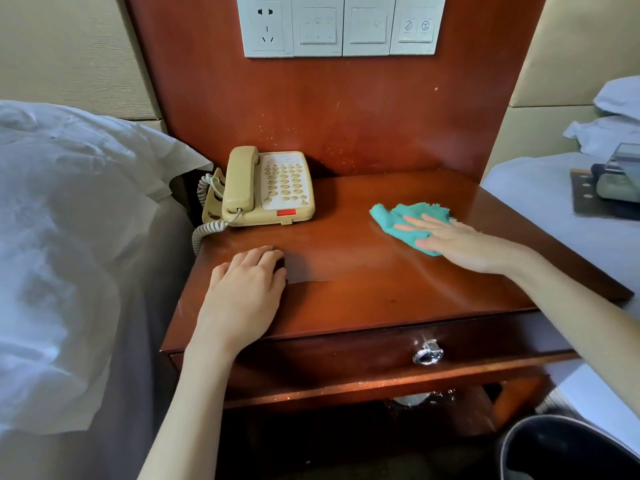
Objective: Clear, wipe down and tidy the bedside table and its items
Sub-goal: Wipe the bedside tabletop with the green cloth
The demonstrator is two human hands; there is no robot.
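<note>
1. We have our right hand (450, 242) laid flat on the green cloth (408, 221), fingers (414, 225) straight and spread, pressing it onto the right half of the wooden surface (346, 271). That flat press looks right for wiping; we should keep the palm over the cloth so it does not bunch up.
2. Our left hand (247, 282) rests near the front left of the surface, fingers loosely curled and holding nothing. It seems to serve as a brace, and will have to lift away when the cloth comes to that patch.
3. The phone (268, 188) sits at the back left, well apart from the cloth, its coiled cord (207, 223) hanging over the left edge beside the bed (69, 237).
4. We would wipe in long overlapping strokes from the back panel (329, 109) toward the front edge, so dust is drawn one way.
5. Judging by the layout, the phone must be lifted or slid aside to reach under it; mind the cord, which could snag and drag the handset off.
</note>
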